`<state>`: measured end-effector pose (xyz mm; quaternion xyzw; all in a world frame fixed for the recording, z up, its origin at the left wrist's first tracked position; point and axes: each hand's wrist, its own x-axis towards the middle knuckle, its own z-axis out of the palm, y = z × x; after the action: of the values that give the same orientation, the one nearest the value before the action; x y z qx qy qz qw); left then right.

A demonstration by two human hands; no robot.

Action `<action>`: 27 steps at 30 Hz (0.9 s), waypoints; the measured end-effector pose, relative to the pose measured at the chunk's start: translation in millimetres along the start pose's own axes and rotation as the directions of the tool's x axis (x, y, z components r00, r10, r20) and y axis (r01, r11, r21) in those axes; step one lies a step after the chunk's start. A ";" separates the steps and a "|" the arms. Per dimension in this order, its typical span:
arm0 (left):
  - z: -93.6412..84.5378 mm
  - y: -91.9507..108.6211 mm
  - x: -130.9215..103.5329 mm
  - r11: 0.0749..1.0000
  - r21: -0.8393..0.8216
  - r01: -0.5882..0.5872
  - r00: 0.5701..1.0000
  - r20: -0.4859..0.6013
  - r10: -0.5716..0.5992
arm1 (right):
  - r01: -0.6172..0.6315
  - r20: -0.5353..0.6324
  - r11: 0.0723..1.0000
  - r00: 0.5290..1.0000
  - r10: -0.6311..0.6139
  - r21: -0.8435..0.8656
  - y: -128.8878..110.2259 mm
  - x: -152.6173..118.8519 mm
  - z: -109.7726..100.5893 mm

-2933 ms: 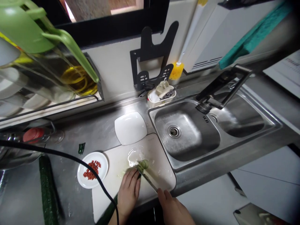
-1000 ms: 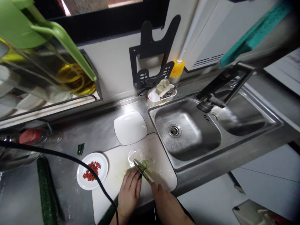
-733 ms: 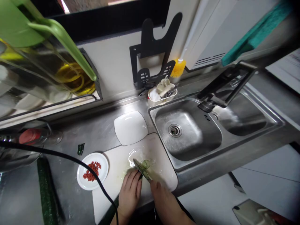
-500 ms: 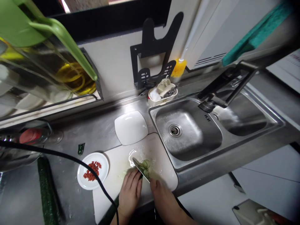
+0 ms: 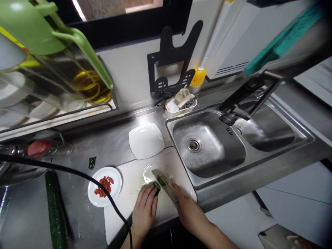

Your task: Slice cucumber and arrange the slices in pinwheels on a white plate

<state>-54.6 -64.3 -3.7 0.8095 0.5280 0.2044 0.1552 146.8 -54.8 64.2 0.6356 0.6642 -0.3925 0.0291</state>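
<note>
My left hand [image 5: 145, 204] is wrapped over a dark green cucumber [image 5: 156, 188], pressing its cut end to the white cutting board [image 5: 124, 204]. The cucumber's other end runs out below my wrist. In my right hand [image 5: 185, 209] is a kitchen knife [image 5: 168, 191], its broad blade tilted and a little to the right of the cucumber's cut end. Cucumber slices [image 5: 163, 180] lie by the blade, partly hidden behind it.
A small plate of red pieces [image 5: 118, 181] stands left of the board; a white square plate [image 5: 146, 141] stands behind it. A whole cucumber [image 5: 54, 211] lies far left. To the right is a double sink [image 5: 204, 166] with a faucet [image 5: 229, 117]. A black cable [image 5: 75, 175] crosses the view.
My right hand and the knife have moved right, away from the cucumber's cut end, and the blade has tilted to show its flat side. My left hand keeps its hold.
</note>
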 end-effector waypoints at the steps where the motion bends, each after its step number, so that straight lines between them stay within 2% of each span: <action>1: -0.4 0.2 0.4 1.000 -0.007 0.007 1.000 0.005 -0.007 | -0.008 0.026 1.000 1.000 0.008 -0.031 -2.4 -1.8 -0.6; 3: -1.8 0.7 1.7 0.999 -0.021 0.028 0.999 0.021 -0.027 | 0.006 0.064 0.998 0.998 -0.002 -0.060 -7.4 -4.8 -3.4; 9: -9.6 3.4 5.1 0.995 -0.037 0.091 0.994 0.058 -0.089 | 0.019 0.020 0.973 1.000 -0.015 -0.232 -11.8 -8.3 -10.2; 14: -20.8 18.7 6.9 0.994 -0.075 0.083 0.996 -0.029 -0.086 | 0.023 -0.047 0.945 0.998 -0.040 -0.326 -6.9 -5.2 -4.4; 16: -24.3 30.3 14.0 0.994 -0.099 0.048 0.998 -0.035 -0.051 | 0.025 -0.058 0.930 0.997 -0.050 -0.366 -7.1 -3.7 -3.4; 20: -23.7 49.8 39.9 0.993 -0.115 0.016 0.998 0.066 -0.008 | 0.031 -0.080 0.896 0.994 -0.074 -0.444 -9.6 -3.1 -3.4; 24: -16.8 51.8 64.0 0.994 -0.110 0.019 0.995 0.104 -0.007 | 0.052 -0.124 0.898 0.985 -0.118 -0.438 -9.9 -7.5 -2.7; 27: -14.8 47.3 73.9 0.994 -0.110 0.025 0.993 0.120 -0.012 | 0.036 -0.091 0.912 0.993 -0.080 -0.408 -10.1 -15.3 -3.7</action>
<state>2.0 -14.5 43.6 0.8054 0.5131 0.1835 0.2331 142.7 -64.1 79.9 0.6156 0.7503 -0.2128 0.1133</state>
